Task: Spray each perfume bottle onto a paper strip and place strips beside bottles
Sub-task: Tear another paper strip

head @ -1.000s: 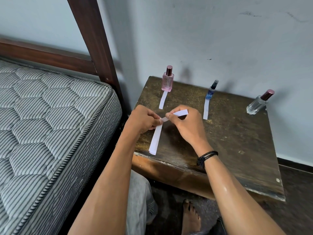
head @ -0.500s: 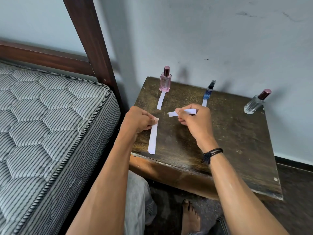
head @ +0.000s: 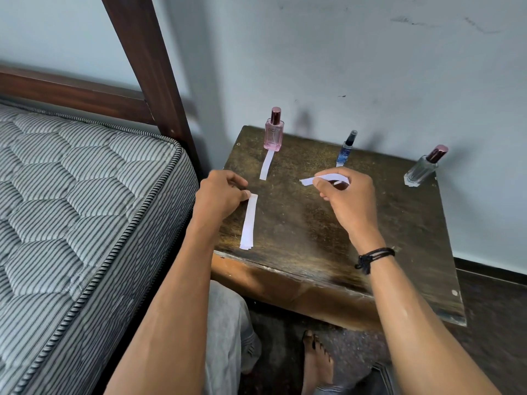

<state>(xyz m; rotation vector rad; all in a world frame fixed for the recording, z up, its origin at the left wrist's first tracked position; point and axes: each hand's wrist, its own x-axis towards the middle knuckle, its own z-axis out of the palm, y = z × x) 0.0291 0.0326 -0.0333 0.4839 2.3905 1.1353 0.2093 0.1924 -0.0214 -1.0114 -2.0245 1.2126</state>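
A person's left hand (head: 221,195) is pinching the top of a stack of paper strips (head: 249,220) at the worktop's (head: 313,238) nine o'clock edge, while the right hand (head: 348,201) is pinching one loose strip (head: 325,178) near centre. With laid strips (head: 266,165) lying at the pink bottle (head: 273,132) and blue bottle (head: 346,151), the clear bottle (head: 422,169) at two o'clock is likely waiting its turn, calling for a grip at the strip's end, clear of the spray.

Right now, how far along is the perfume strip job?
Done, apparently: pink bottle has a white strip by it; blue bottle shows a strip end at its base. In hand: right hand pinches a loose strip, left hand pinches the spare stack on the table. Left: clear bottle has no strip beside it.
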